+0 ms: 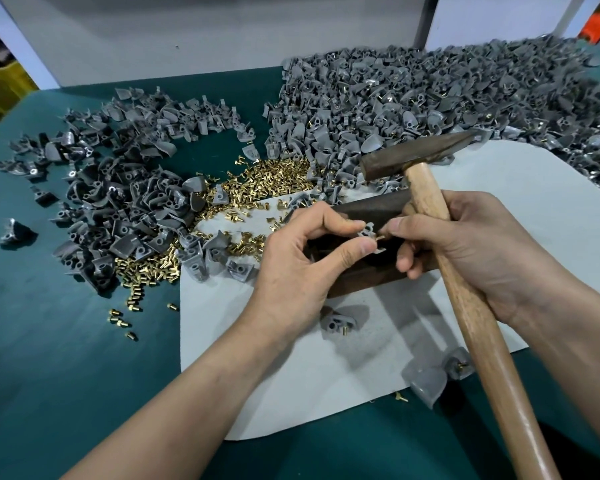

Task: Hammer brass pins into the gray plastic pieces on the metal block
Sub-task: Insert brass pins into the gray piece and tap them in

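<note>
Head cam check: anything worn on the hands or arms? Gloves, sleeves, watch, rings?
Nothing worn. The left hand and right hand are bare: no gloves, rings or tape. The left forearm and right forearm are bare to the frame edge, with no sleeves, watch or wristband in view. Nails look short and unpainted.

open white mat (326, 393) nr front, gray piece heaps (430, 98) crowd left & back, hammer handle (482, 334) crosses rt side
</note>
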`<state>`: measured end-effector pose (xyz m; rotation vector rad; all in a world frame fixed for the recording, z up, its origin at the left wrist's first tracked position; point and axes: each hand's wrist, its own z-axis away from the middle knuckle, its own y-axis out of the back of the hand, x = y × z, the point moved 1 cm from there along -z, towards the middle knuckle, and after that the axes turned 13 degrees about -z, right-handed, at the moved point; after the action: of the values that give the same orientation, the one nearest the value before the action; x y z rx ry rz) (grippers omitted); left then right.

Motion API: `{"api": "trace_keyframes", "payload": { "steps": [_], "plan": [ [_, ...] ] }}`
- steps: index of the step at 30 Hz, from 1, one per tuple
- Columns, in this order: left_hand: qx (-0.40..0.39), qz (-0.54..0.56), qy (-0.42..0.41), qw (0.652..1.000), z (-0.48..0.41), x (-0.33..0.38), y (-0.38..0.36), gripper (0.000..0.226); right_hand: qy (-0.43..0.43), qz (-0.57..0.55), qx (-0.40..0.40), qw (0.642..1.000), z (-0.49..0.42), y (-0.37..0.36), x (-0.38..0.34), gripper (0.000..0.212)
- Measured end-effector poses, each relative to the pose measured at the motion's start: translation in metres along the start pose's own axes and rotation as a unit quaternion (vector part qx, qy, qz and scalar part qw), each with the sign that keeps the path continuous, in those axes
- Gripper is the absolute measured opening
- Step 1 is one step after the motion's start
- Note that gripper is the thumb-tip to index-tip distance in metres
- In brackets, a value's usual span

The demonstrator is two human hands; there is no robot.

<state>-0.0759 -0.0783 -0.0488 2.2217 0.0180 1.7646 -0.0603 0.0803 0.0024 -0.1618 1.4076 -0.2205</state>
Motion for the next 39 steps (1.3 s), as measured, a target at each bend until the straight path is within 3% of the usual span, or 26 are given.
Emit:
{"api": "trace_keyframes", "payload": {
  "steps": [39],
  "plan": [
    [0.003,-0.022,-0.01,1.0,-0.0003,0.0056,0.0006,0.012,-0.004,0.018,-0.018,1.0,-0.0007,0.0001,-0.0004,0.023]
  ]
}}
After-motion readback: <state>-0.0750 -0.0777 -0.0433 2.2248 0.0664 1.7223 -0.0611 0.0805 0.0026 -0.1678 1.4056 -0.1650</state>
